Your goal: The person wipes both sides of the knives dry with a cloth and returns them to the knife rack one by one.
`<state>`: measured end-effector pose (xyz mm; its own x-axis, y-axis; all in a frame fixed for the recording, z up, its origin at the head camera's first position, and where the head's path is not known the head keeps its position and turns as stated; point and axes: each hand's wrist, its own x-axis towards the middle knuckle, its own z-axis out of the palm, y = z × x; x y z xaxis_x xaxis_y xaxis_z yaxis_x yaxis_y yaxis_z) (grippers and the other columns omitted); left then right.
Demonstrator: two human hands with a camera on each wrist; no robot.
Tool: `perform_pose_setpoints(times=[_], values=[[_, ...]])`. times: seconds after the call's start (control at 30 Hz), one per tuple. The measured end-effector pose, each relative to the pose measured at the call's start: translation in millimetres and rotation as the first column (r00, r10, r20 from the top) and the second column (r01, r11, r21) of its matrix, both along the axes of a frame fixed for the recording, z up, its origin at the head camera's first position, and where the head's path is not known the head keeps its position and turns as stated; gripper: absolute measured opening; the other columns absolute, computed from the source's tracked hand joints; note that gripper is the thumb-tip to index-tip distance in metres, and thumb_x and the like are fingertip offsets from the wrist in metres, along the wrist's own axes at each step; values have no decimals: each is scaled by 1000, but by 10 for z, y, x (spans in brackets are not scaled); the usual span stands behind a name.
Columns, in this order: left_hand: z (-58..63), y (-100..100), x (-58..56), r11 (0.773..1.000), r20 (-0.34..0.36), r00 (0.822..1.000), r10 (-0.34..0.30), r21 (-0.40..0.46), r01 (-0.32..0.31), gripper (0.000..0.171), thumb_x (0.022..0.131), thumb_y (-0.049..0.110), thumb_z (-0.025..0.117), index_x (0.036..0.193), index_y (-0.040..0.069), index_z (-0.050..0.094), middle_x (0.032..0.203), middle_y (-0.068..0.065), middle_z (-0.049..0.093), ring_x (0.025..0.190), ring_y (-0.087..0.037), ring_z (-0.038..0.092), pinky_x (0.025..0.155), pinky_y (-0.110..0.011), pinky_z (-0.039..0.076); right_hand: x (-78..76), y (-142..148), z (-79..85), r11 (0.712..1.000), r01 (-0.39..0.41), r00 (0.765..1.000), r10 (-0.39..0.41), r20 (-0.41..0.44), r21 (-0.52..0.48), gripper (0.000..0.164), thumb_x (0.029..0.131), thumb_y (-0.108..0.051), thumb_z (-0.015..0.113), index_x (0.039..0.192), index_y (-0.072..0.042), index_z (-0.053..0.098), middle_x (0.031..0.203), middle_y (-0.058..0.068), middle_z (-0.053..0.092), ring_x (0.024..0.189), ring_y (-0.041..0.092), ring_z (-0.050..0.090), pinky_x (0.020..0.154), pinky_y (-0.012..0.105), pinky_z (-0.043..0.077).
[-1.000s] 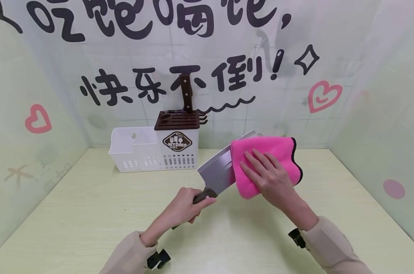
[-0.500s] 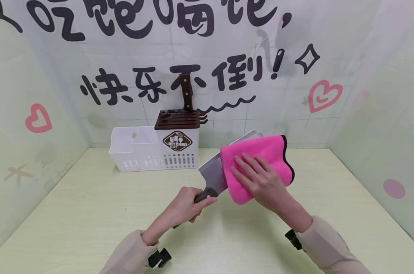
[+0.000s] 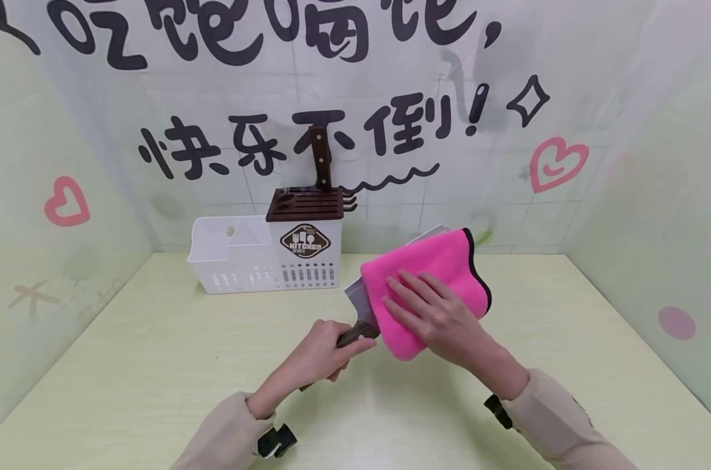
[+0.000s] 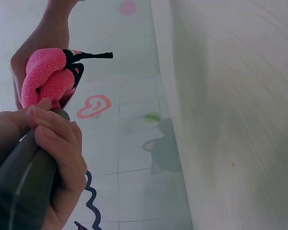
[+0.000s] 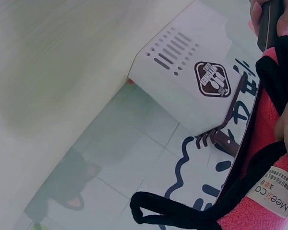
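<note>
Head view: The cloth (image 3: 420, 258) shifts along the knife (image 3: 363, 305) toward the handle (image 3: 355, 333); only the blade's heel and a thin strip at the far end remain exposed. Judged from this shift, a wiping stroke is reaching the heel. The knife sits above the table (image 3: 155, 365), in front and to the right of the rack (image 3: 275, 256). Its long axis is diagonal: handle at lower left, blade end at upper right. The heel projects up and left, so the edge appears to face that way. The left hand (image 3: 322, 352) grips the handle. The right hand (image 3: 443, 321) lays 4 slightly spread fingers on the cloth; its thumb is hidden here.

Left wrist view: The left hand's fingers curl round the handle, which points up toward the folded cloth. The right hand wraps the cloth from beyond.

Right wrist view: The handle is at upper right; the knife's axis runs down and left. A digit, apparently the thumb, presses the cloth's underside, indicating a pinch over the blade.
</note>
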<state>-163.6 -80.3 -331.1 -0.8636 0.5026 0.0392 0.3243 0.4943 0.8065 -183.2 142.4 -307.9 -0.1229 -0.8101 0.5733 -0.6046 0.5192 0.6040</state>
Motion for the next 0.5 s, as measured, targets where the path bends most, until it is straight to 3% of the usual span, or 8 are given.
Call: perform_pose_setpoints(times=[0.07,0.17,0.23,0.3,0.5], values=[[0,6,0,1000,-4,1000,-4,0,4,43,85,40,56,62,5,49,43,4,42,32,-5,39,33,-20,28,0,-15,-7,1000,-20,1000,20,3,13,44,66,-12,77,108,-8,64,115,14,58,109,30,53,89,39,44],[0,14,-2,1000,-14,1000,-16,1,16,41,86,39,56,61,7,48,43,5,42,31,-5,39,33,-20,29,-5,-40,-23,999,-45,999,45,1,28,24,86,-7,55,108,-9,65,115,13,58,109,29,53,90,39,43],[-3,13,-2,1000,-23,999,-26,2,26,40,86,37,56,60,8,47,43,5,42,31,-5,40,33,-21,30,-9,-60,-30,998,-62,998,62,-3,32,31,94,-6,37,108,-9,65,115,12,58,108,28,54,91,38,43],[-3,11,0,999,-27,999,-34,4,35,39,87,34,56,60,7,47,42,4,42,31,-5,40,33,-20,30,-21,-80,-37,996,-80,997,81,-20,31,41,96,-4,26,107,-10,65,115,12,59,107,27,54,90,37,43],[-4,2,10,999,-36,998,-43,1,43,39,88,32,56,60,5,47,43,3,42,30,-4,40,33,-20,29,-21,-105,-27,994,-92,996,92,-8,53,43,95,-3,24,109,-10,64,117,11,58,109,26,53,91,37,42]])
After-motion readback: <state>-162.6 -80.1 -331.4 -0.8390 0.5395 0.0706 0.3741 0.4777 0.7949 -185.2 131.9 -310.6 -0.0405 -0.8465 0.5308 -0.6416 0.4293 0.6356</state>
